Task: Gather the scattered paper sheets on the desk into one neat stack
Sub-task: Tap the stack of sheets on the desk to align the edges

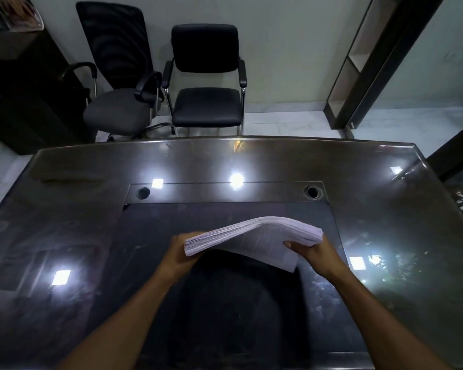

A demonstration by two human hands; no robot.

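Above the desk's near-centre pad, the paper stack hangs bowed between both hands: left hand curled round its left end, right hand pinching the right, thumb on top. Best bet: tap the edges flush on the surface, then lay it flat.

A dark, glossy glass-topped desk with two round cable holes reflects ceiling lights.

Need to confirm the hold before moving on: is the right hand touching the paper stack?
Touching. The head view shows the right hand gripping the paper stack at its right end, thumb pressed on the top sheet.
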